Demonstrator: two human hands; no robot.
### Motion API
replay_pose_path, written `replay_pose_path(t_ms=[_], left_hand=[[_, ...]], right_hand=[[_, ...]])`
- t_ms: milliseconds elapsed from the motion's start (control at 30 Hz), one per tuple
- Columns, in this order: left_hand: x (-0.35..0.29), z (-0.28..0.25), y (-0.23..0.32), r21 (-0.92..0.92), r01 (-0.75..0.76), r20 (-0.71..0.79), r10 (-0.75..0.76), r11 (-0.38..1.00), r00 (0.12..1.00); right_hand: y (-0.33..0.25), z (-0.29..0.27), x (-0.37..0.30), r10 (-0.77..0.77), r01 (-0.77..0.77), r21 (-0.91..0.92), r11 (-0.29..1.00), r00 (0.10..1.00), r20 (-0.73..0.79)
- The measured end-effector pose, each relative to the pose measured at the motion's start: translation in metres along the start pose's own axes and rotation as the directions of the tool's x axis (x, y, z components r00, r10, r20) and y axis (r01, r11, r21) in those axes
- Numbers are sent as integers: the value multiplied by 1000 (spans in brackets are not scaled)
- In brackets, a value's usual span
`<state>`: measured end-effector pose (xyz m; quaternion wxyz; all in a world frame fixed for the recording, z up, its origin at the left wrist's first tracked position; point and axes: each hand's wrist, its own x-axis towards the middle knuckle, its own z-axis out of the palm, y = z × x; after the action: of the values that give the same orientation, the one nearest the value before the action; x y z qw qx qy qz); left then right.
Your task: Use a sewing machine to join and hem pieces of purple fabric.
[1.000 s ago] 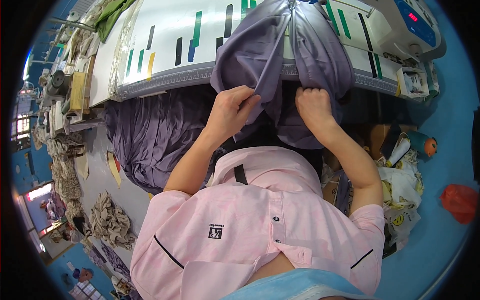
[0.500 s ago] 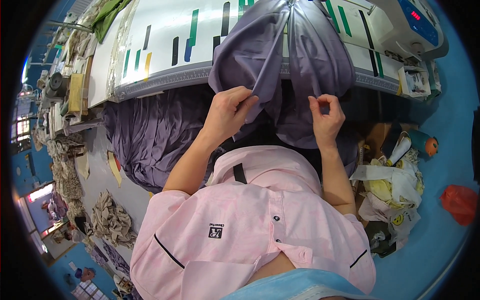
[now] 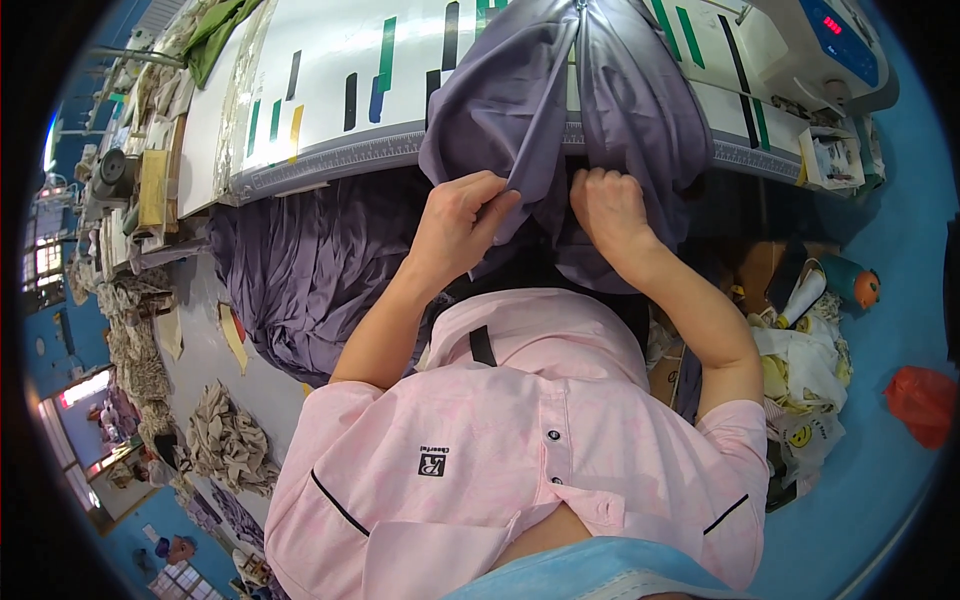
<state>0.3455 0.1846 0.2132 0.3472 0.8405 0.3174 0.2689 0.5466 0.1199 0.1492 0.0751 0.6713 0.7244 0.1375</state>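
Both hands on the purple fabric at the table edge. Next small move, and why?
Probably draw the two gripped edges together and level: left hand pinches a fold of the purple-grey cloth, right hand fists the neighbouring fold, a dark gap between them.

White worktable marked with green, black, blue and yellow tape strips, ruler strip along its front edge; white sewing machine with blue control panel at far right; heap of purple fabric below the table; grey cloth scraps on floor; red plastic bag on blue floor.
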Motion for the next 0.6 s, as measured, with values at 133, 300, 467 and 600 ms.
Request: replay_pose_path(t_ms=[133,300,467,600], left_hand=[[0,-1,-1,-22,-9,-20,8,1000,1000],[1,0,0,-1,-29,7,29,1000,1000],[3,-1,0,5,-13,23,13,1000,1000],[4,1,4,19,-55,14,54,998,998]], right_hand=[[10,-12,-22,-15,108,312,944,958,-285],[15,-5,-39,279,131,737,663,870,-406],[6,0,-68,520,23,986,-167,851,68],[8,5,-78,539,63,963,-261,837,92]])
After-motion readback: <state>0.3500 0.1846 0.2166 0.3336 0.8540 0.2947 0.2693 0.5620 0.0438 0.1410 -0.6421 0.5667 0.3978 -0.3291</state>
